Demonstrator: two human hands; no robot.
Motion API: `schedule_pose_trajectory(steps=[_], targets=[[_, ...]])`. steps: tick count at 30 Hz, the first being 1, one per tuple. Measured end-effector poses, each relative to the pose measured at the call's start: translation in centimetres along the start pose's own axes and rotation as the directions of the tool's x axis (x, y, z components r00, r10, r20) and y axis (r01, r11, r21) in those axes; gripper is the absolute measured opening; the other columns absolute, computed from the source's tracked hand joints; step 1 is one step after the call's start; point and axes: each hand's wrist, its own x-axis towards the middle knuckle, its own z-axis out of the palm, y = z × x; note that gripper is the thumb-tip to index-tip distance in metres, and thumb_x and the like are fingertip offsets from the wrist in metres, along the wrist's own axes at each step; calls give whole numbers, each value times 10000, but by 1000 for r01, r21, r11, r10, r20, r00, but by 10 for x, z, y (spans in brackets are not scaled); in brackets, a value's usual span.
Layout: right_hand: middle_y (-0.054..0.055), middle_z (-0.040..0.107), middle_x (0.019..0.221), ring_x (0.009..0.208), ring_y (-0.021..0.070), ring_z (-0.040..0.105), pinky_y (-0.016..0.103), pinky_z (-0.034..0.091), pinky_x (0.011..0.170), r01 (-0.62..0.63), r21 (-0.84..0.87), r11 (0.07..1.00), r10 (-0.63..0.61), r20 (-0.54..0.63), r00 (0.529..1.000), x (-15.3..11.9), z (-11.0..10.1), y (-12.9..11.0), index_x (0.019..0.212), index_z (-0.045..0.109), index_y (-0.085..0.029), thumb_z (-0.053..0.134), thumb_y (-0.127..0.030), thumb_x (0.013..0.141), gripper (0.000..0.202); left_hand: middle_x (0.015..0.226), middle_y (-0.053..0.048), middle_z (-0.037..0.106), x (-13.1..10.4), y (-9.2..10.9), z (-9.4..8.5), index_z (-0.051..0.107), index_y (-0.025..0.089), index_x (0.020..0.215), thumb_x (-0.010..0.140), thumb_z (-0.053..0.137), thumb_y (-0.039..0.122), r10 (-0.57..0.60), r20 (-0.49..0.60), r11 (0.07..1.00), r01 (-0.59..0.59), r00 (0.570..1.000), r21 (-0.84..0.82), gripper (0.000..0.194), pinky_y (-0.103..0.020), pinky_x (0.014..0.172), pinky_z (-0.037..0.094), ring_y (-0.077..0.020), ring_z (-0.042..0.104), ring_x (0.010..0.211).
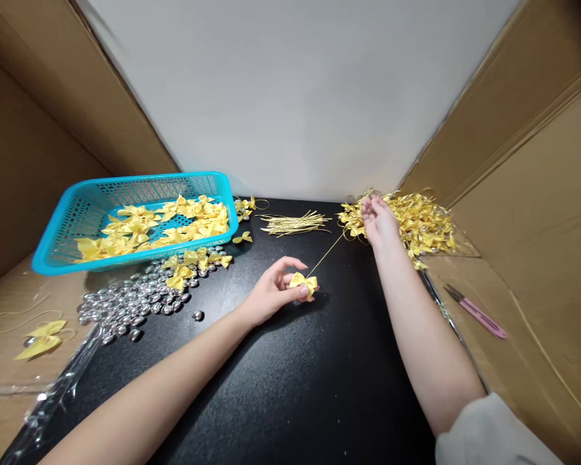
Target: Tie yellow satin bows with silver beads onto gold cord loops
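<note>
Near the middle of the black table, my left hand (278,290) pinches a yellow ribbon bow (303,282) between thumb and fingers. From the bow a thin gold cord (326,254) runs straight and taut up toward my right hand (380,221). The fingers of that hand are curled together at the cord's far end, in front of a heap of finished-looking yellow bows with gold cords (426,219). Exactly how its fingertips grip the cord is hard to see against the heap.
A blue plastic basket (53,248) holding yellow bows stands at left. Silver bells (126,303) lie before it, several bows on top. Cut gold cords (295,223) lie at the back. A pink-handled cutter (477,313) rests on cardboard at right; a loose bow (43,339) lies far left.
</note>
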Motion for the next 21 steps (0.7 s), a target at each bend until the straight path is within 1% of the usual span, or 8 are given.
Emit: schedule_pose_trajectory(steps=[4,7,10,12,14,16,18,21], targets=[[-33,670,698,658,66,691,170,610,674,-6,7,1000,6,3,1000,0,1,2,842,590,-175,675,-135,847,94,780,-34,757,0,1,2,588,153,862,712,810,245,55,-27,998,-54,998,29,284,-236,610,539,-122,685,589],[-31,677,707,667,72,697,184,616,684,-9,11,1000,9,5,1000,0,1,3,864,597,-179,668,-147,854,78,770,-34,752,0,2,4,660,127,803,702,813,240,32,-37,997,-29,999,67,215,-229,631,537,-114,684,611],[-29,678,707,673,75,698,189,616,689,-10,13,1000,10,11,1000,0,2,4,859,597,-176,661,-143,857,73,769,-38,756,-1,3,4,710,121,817,668,830,219,-14,-70,995,21,997,96,215,-231,669,532,-117,687,656],[-26,678,705,679,76,698,189,614,697,-11,13,1000,11,17,1000,0,3,4,848,594,-172,659,-132,855,76,771,-40,761,-1,3,3,732,124,837,632,849,200,-56,-93,992,66,994,109,247,-231,682,530,-120,687,674],[-23,679,708,688,79,699,190,612,704,-11,12,1000,11,26,1000,0,4,3,842,593,-170,667,-129,846,85,786,-41,769,-2,4,1,749,133,868,605,860,190,-97,-90,987,107,991,120,291,-230,689,529,-123,688,686],[-23,680,713,691,81,698,191,612,699,-11,10,1000,10,36,999,1,4,3,842,592,-172,680,-137,836,95,819,-50,776,-2,6,-1,762,140,898,632,842,213,-103,-66,983,112,992,144,287,-235,713,532,-130,692,712],[-25,679,714,688,81,697,189,612,686,-11,8,1000,11,45,999,1,5,4,844,590,-175,688,-147,831,103,856,-63,780,-2,8,-2,771,143,918,703,791,250,-83,-40,980,88,996,177,241,-243,743,532,-135,693,739],[-28,676,712,682,78,695,184,611,673,-13,4,1000,13,52,999,0,6,4,843,586,-178,686,-156,834,103,867,-68,782,-2,9,-3,776,145,930,757,742,255,-74,-20,975,77,997,207,207,-245,753,533,-133,692,742]])
